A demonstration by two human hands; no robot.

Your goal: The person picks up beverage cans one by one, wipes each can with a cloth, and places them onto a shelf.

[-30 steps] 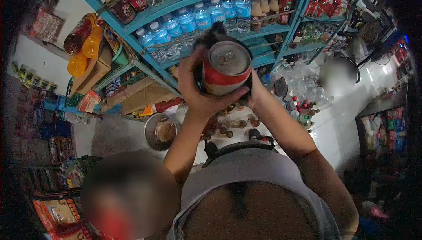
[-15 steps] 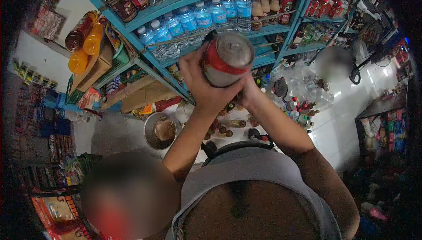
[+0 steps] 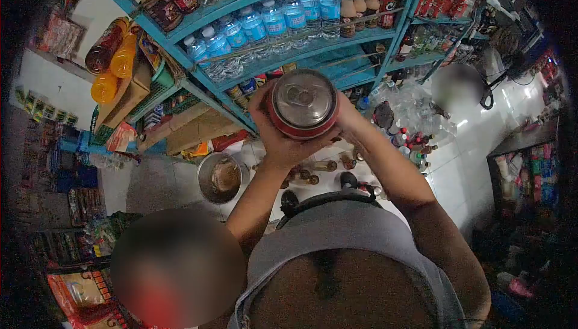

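Note:
A red and silver can [image 3: 304,101] stands with its round metal lid facing the camera, held in front of the blue shelf. My left hand [image 3: 276,133] is wrapped round its left and lower side. On the right side, my right hand [image 3: 348,115] closes against the same can, with part of its fingers hidden behind it. Behind the can is the lower shelf board [image 3: 355,67], and above it a row of water bottles [image 3: 274,20].
A metal pot [image 3: 221,177] sits on the floor at left, beside several lying bottles [image 3: 325,165]. Orange bottles [image 3: 124,55] lie on a cardboard box. More bottles [image 3: 415,142] stand at right. Blurred persons [image 3: 457,88] appear at right and at lower left [image 3: 174,269].
Both hands have moved slightly down and left with the can. Its lid has turned towards the camera and shows more fully.

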